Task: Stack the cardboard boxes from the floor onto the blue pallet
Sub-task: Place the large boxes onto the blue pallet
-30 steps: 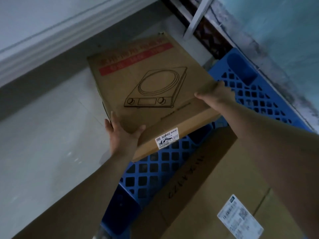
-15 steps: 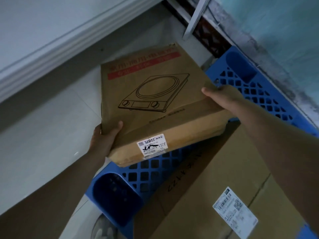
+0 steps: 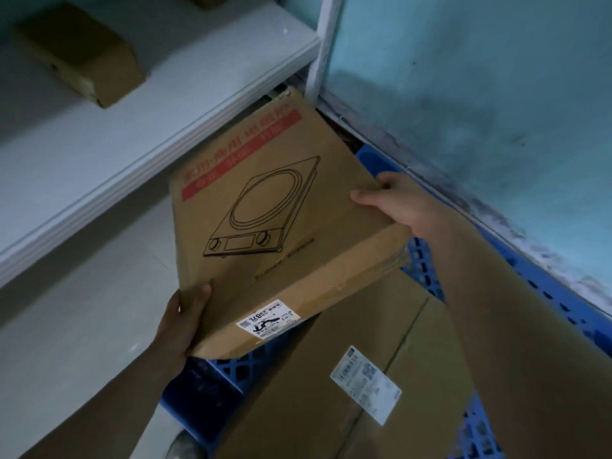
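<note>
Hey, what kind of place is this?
Likely a storeroom or small warehouse: a blue pallet carrying a large carton, a white shelf holding a small box, a cooktop box held over the pallet.

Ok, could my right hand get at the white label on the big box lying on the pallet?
Probably, but not while loaded: the right hand grips the cooker box by its edge. The white label on the big box lies bare beside that forearm, clear of the held box.
</note>
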A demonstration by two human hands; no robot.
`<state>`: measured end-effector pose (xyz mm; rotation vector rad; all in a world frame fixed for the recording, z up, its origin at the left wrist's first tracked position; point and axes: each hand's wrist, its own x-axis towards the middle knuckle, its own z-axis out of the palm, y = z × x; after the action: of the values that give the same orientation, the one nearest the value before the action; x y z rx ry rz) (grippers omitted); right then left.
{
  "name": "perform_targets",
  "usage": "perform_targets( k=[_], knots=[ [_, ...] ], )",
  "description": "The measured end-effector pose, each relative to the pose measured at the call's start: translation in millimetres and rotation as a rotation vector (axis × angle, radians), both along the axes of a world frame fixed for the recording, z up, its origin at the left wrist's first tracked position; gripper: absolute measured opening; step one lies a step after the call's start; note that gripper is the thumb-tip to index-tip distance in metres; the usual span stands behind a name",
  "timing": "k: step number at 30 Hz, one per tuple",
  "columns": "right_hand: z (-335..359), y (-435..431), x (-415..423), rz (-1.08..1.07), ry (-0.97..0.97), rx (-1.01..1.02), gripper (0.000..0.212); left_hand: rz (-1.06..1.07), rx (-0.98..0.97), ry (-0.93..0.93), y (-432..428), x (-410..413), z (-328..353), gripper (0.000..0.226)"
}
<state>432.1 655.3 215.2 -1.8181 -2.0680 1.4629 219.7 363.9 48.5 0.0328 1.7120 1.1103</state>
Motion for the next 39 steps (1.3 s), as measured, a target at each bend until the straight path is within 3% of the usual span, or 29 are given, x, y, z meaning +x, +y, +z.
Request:
perform_targets(
  k=[7, 14, 16, 20, 32, 39],
  knots=[
    [27, -60, 144, -0.265, 0.069, 0.012, 0.036, -0.132, 0.053, 0.115, 16, 48, 66, 0.078],
    [16, -185, 264, -0.629, 0.245, -0.043, 0.032, -0.384, 0.131, 0.258, 20, 98, 120, 0.06],
    [7, -217, 281, -0.685, 0.256, -0.055, 0.031, -0.471, 0.14, 0.266, 18, 110, 128, 0.067],
    [-7, -270, 302, -0.75, 0.297, -0.067, 0.029, -0.59, 0.113, 0.284, 10, 125, 134, 0.084],
    [-47, -400, 290, -0.947, 0.304, -0.059, 0.032, -0.798, 0.154, 0.264, -49, 115, 111, 0.078],
    [-60, -463, 266, -1.058, 0.216, -0.082, 0.028, -0.938, 0.056, 0.304, -96, 97, 91, 0.088]
  ],
)
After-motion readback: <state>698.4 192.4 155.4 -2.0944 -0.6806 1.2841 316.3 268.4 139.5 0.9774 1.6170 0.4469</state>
